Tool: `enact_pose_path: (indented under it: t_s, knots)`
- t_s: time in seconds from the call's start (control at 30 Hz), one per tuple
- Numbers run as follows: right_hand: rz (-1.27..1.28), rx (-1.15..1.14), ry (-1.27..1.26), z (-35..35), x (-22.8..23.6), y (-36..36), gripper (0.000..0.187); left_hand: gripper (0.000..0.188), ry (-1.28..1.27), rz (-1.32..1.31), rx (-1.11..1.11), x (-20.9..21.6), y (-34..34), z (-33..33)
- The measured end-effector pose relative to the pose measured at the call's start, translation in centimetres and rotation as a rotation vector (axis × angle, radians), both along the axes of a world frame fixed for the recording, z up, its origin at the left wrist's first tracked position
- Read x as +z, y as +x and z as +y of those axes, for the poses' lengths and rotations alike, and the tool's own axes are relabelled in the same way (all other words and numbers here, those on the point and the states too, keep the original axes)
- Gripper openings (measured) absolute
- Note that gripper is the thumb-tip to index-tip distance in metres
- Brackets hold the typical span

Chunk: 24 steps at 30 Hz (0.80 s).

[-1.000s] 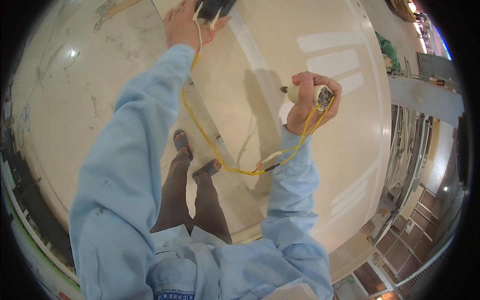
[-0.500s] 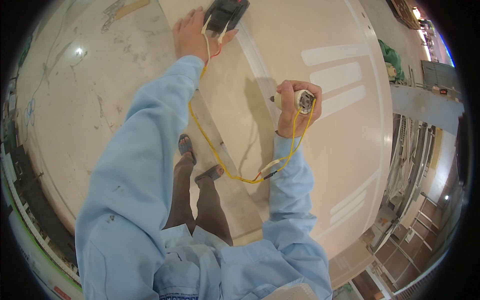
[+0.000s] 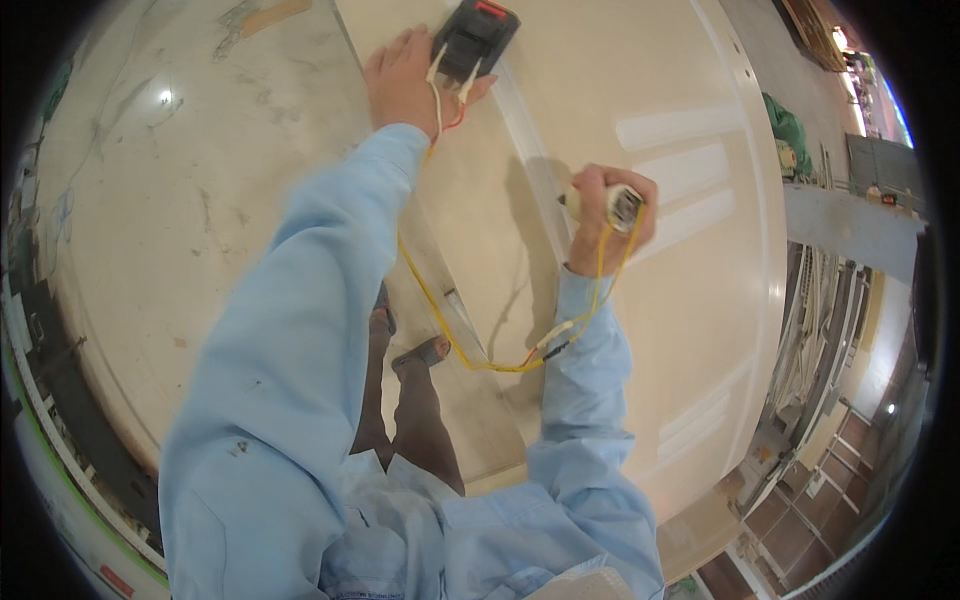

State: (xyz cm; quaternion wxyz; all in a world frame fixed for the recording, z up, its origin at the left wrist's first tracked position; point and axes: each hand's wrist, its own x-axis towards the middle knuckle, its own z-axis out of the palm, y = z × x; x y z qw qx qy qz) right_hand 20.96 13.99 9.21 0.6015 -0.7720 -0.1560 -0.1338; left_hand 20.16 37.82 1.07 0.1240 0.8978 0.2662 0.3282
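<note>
My left hand (image 3: 402, 88) is at a black battery pack (image 3: 472, 48) with a red tab at its top. Its fingers curve along the pack's left side and the thumb shows below its right corner; the pack hides part of the grip. White and red leads run off the pack into a yellow wire (image 3: 425, 295), which hangs in a loop below. My right hand (image 3: 612, 222) is closed round a short cream-coloured cylindrical tool (image 3: 622, 208). A dark tip pokes out on the tool's left, and yellow wires enter its exposed end. Taped joints in the wire lie over my right forearm.
A large beige panel (image 3: 690, 300) with white patches and a long pale strip spreads behind both hands. Grey, marked floor (image 3: 250, 190) lies to the left. Sandalled feet (image 3: 425, 352) show below. Stacked long strips (image 3: 805, 320) and a green cloth (image 3: 785, 130) are at the right.
Both hands, with the battery pack and the tool, sit slightly further right and lower in view. The panel has shifted a little too. The pack's red tab has come into sight.
</note>
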Motion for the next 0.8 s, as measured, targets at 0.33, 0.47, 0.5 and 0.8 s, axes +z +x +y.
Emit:
enact_pose_path:
  t_s: [0.33,0.47,0.5,0.8]
  knots:
    - [0.09,0.121,0.155,2.3,0.3,0.5,0.023,0.1,-0.028,-0.008,-0.033,0.5,-0.3,-0.4]
    - [0.029,0.104,0.215,1.9,0.5,0.8,0.024,0.1,-0.038,-0.015,-0.044,0.6,-0.3,-0.4]
    - [0.004,0.093,0.26,1.7,0.6,0.9,0.023,0.1,-0.069,-0.003,-0.045,0.6,-0.4,-0.5]
    - [0.083,0.045,0.129,3.3,0.6,1.7,0.02,0.1,-0.06,0.038,-0.045,0.9,-0.5,-0.7]
